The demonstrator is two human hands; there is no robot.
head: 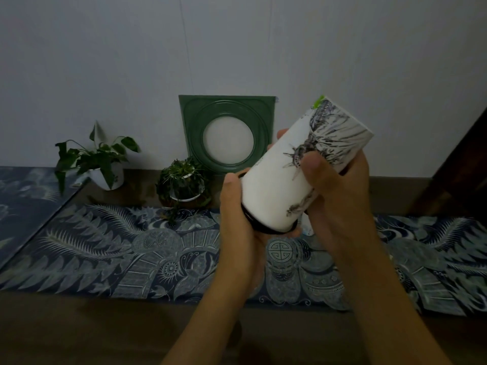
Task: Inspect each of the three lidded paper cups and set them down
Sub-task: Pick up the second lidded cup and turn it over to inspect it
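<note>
1. Head view: both hands hold one paper cup (295,167) tilted in mid-air above the bench (79,325), black lid (257,225) low and near.
2. Left hand (242,233) cups the lid end; right hand (334,193) wraps the printed wall.
3. Likely light, thin-walled — squeezing may dent it, so hold near the stiffer lid rim.

Two bare forearms, no sleeves in view, left hand (238,222), right hand (340,196)
</note>
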